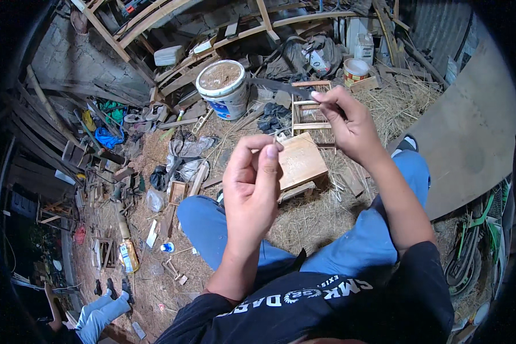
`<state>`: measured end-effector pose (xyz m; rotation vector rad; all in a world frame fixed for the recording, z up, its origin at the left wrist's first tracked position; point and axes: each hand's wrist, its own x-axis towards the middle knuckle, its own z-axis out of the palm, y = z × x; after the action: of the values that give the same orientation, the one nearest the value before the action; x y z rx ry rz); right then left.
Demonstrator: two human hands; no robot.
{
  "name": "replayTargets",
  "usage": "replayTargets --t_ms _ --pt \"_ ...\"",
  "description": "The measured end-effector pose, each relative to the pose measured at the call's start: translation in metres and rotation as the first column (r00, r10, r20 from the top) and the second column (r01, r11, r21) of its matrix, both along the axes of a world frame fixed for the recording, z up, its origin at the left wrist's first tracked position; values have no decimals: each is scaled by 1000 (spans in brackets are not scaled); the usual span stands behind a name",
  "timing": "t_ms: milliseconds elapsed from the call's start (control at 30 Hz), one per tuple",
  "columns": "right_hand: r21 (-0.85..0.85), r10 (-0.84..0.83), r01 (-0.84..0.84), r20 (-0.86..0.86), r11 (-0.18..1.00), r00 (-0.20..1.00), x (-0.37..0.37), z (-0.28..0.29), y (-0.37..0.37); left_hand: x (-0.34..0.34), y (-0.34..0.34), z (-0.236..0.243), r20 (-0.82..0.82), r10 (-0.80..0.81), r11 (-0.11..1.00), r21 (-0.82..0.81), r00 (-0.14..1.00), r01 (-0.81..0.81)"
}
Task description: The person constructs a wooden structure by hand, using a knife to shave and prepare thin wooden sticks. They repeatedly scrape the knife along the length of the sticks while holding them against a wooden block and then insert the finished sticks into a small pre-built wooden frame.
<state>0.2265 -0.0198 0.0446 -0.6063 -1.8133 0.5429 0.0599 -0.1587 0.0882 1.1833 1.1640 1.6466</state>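
Raised in front of my chest, my left hand (251, 189) pinches a tiny pale sliver (275, 139), perhaps wood, between thumb and forefinger. My right hand (350, 123), higher and to the right, grips the end of a long, dark, flat blade-like strip (284, 87). That strip points left, and its exact kind is unclear. The two hands are apart. Below and between them, a pale wooden box-like piece (304, 163) with a flat top sits on the ground between my legs. Just beyond it lies a small slatted wooden frame (311, 126).
A white bucket (223, 103) filled with brownish material stands ahead, and a smaller tub (356, 71) is farther right. A large grey sheet (470, 132) leans at the right above a green-framed motorbike (476, 246). Another person's legs (106, 315) show at lower left amid scattered wood scraps.
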Motion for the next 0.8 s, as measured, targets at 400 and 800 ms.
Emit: replayTargets --t_ms 400,800 --pt "-466 41 -50 -29 883 999 -31 -60 15 -48 36 0 -226 62 988 154 972 -28" --pt "-797 -226 274 177 538 958 -100 -212 55 -170 121 -107 457 -76 965 -190 886 181"
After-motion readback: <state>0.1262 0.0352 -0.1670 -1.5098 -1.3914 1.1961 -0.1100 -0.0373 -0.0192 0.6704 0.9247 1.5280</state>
